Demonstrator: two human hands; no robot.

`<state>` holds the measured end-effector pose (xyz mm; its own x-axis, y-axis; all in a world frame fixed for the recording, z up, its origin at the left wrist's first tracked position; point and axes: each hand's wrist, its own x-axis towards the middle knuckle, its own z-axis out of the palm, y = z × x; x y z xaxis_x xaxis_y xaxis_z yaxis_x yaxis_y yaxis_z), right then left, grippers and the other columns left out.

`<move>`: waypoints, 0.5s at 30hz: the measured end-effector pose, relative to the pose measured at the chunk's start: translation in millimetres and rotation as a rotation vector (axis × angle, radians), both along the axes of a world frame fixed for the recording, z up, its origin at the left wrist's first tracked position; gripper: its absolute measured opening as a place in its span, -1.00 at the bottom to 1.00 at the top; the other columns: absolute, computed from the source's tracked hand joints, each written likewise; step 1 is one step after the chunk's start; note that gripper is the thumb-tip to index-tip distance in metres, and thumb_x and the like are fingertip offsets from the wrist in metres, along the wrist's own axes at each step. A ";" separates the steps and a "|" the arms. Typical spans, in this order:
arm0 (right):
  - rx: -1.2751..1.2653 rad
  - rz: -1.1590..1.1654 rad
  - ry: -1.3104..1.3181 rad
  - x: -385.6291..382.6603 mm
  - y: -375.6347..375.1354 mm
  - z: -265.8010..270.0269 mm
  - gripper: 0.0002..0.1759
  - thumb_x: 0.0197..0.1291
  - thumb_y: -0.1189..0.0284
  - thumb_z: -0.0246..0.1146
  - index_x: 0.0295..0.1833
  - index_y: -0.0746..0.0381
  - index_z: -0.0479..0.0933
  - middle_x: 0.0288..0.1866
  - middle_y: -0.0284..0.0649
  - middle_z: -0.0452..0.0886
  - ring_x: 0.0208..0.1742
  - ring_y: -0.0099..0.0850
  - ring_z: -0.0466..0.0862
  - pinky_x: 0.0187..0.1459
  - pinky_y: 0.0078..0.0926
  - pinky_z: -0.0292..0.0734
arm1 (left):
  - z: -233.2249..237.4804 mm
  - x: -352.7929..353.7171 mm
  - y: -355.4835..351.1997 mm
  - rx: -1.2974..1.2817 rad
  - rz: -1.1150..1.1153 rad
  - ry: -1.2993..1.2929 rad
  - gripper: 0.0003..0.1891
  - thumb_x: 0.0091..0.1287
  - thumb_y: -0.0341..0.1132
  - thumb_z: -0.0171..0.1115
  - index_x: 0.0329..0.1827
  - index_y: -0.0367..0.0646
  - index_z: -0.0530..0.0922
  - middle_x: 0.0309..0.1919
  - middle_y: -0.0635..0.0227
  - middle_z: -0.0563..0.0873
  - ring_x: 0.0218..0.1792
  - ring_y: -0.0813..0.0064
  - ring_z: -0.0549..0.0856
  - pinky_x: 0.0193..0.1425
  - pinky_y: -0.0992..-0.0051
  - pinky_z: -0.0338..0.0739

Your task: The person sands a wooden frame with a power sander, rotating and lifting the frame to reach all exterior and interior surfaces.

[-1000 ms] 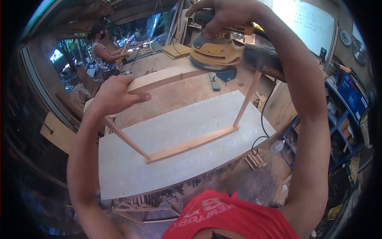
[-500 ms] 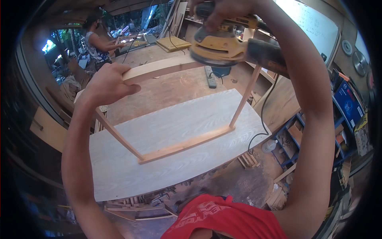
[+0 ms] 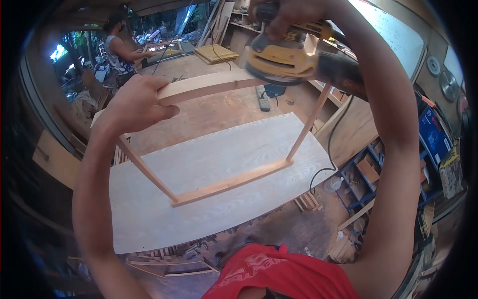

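Observation:
A rectangular wooden frame [image 3: 231,180] stands upright on a pale wood-grain board [image 3: 239,134]. My left hand [image 3: 139,102] is wrapped round the left part of the frame's top rail [image 3: 204,86], thumb below it. My right hand [image 3: 294,17] grips a yellow and black orbital sander [image 3: 281,62] from above. The sander's round pad rests at the right part of the top rail; whether it touches all along is hidden. A black dust canister [image 3: 341,72] sticks out to the sander's right, under my forearm.
A power strip [image 3: 263,98] lies on the workbench behind the board, and a black cable [image 3: 331,144] hangs over the right side. Yellow panels [image 3: 215,54] are stacked farther back. Another person [image 3: 122,52] works at the far left. Blue shelving [image 3: 361,179] stands at the right.
The sander and my right hand have shifted slightly right along the top rail. My left hand keeps its hold. The view has tilted a little.

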<state>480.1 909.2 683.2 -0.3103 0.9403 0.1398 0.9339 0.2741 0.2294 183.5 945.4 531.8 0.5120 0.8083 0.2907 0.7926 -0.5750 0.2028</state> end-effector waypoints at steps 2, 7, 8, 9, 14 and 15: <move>0.004 -0.112 0.029 -5.4 -0.9 3.2 -0.08 -0.12 0.07 0.60 0.45 0.06 0.59 0.29 -0.02 0.73 0.24 -0.13 0.74 0.32 -0.26 0.57 | -2.2 -0.3 -1.3 0.039 -0.025 -0.004 -0.66 0.12 -0.27 0.58 -0.17 -0.36 0.75 -0.40 0.06 0.80 -0.39 0.25 0.74 -0.13 0.26 0.58; -0.014 0.049 -0.041 -40.4 6.8 0.7 -0.01 -0.12 0.05 0.59 0.53 0.05 0.53 0.31 0.01 0.71 0.26 -0.08 0.73 0.31 -0.26 0.59 | -3.2 3.3 -4.8 0.058 0.022 0.007 -0.65 0.13 -0.25 0.59 -0.15 -0.35 0.76 -0.37 0.04 0.80 -0.37 0.20 0.73 -0.13 0.24 0.56; -0.013 0.045 -0.045 -40.9 4.7 1.5 -0.03 -0.11 0.06 0.59 0.51 0.04 0.54 0.29 0.01 0.72 0.26 -0.08 0.73 0.30 -0.24 0.60 | -2.8 3.4 -4.0 0.032 0.073 0.015 -0.65 0.13 -0.25 0.59 -0.14 -0.35 0.76 -0.35 0.04 0.79 -0.36 0.19 0.73 -0.13 0.23 0.55; -0.011 0.040 -0.049 -41.4 2.6 2.3 -0.06 -0.11 0.06 0.59 0.49 0.03 0.55 0.28 0.01 0.73 0.25 -0.07 0.73 0.29 -0.23 0.61 | -3.4 2.4 -1.0 0.032 0.067 0.015 -0.65 0.13 -0.25 0.59 -0.14 -0.35 0.76 -0.35 0.04 0.79 -0.36 0.19 0.73 -0.13 0.23 0.55; -0.220 -0.015 0.095 1.5 1.4 7.0 -0.09 -0.10 0.10 0.61 0.47 0.03 0.57 0.17 -0.05 0.76 0.16 -0.18 0.75 0.23 -0.25 0.61 | -5.8 -4.2 4.5 0.089 -0.014 0.000 -0.63 0.13 -0.22 0.59 -0.14 -0.33 0.75 -0.34 0.03 0.79 -0.33 0.16 0.74 -0.10 0.23 0.56; -0.194 -0.078 0.111 19.2 8.2 3.5 -0.10 -0.09 0.10 0.61 0.46 0.03 0.58 0.15 -0.07 0.76 0.15 -0.20 0.74 0.21 -0.26 0.61 | -5.5 -4.4 4.0 0.094 -0.010 -0.007 -0.63 0.13 -0.22 0.59 -0.14 -0.33 0.75 -0.34 0.03 0.79 -0.33 0.16 0.74 -0.10 0.23 0.56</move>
<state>499.3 917.3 686.7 -0.2283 0.9735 -0.0163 0.9706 0.2289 0.0739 179.0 949.4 526.3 0.5178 0.7720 0.3686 0.7854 -0.5998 0.1528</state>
